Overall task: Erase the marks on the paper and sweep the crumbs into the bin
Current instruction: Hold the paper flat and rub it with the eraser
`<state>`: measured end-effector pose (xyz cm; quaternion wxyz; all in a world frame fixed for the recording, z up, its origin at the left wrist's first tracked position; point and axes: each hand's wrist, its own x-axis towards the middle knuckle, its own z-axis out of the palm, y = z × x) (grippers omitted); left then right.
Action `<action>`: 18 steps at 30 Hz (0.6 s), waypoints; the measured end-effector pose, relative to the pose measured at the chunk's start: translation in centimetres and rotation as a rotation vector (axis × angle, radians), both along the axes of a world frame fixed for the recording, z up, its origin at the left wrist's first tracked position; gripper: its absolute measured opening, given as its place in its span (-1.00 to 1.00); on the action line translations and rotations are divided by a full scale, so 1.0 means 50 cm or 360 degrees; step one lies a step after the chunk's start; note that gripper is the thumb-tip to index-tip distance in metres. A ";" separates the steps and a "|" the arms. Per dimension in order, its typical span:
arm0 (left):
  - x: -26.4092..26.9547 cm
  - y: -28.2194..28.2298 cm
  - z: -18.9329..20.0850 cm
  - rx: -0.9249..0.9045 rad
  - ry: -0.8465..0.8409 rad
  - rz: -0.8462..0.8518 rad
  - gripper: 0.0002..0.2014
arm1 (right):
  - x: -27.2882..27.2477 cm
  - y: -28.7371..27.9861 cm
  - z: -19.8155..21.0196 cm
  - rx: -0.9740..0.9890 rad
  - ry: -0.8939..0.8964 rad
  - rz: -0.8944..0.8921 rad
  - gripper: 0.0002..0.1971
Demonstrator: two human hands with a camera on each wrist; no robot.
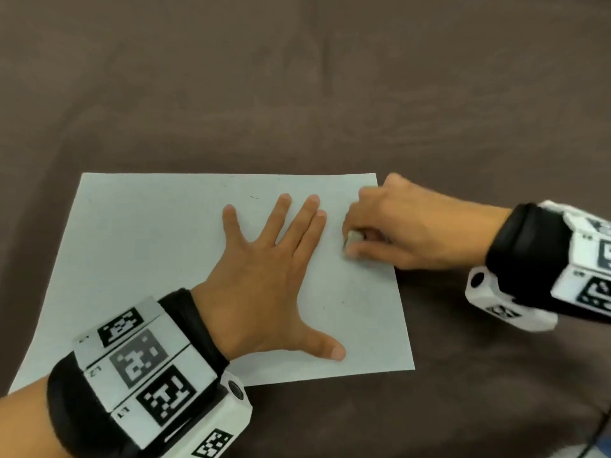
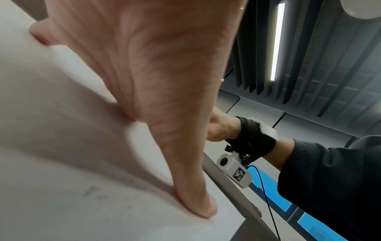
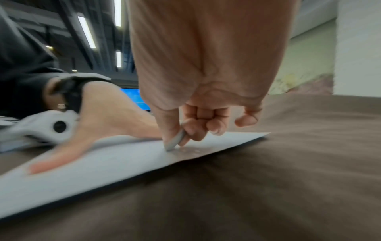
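Observation:
A white sheet of paper (image 1: 148, 259) lies on the brown cloth. My left hand (image 1: 264, 276) lies flat on it with fingers spread, pressing the sheet down. My right hand (image 1: 380, 226) reaches in over the paper's right edge and pinches a small grey-white eraser (image 1: 353, 238) between thumb and fingers. The eraser (image 3: 175, 141) touches the paper (image 3: 103, 166) near its right edge, beside faint smudged marks. Faint pencil marks (image 2: 90, 190) show near my left thumb (image 2: 195, 195). Tiny dark specks (image 1: 254, 197) lie on the sheet's far part. No bin is in view.
The brown cloth (image 1: 297, 94) covers the table all around the paper. A dark cable (image 1: 595, 434) runs at the lower right corner. The table's edge (image 2: 237, 187) runs close to the right of my left thumb.

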<state>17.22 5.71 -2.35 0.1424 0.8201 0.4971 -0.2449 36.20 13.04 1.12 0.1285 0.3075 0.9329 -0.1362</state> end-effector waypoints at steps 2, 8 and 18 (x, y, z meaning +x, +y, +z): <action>0.000 -0.001 -0.001 -0.0005 -0.0003 0.0001 0.41 | 0.008 0.006 -0.006 0.0016 0.0041 -0.0081 -0.72; 0.001 0.001 -0.001 -0.0004 0.0005 0.0000 0.41 | 0.002 -0.040 -0.010 -0.0087 -0.0012 0.0097 -0.73; 0.001 0.002 -0.002 -0.0002 0.0009 0.0000 0.40 | 0.010 -0.052 -0.011 -0.0008 -0.0006 0.0089 -0.72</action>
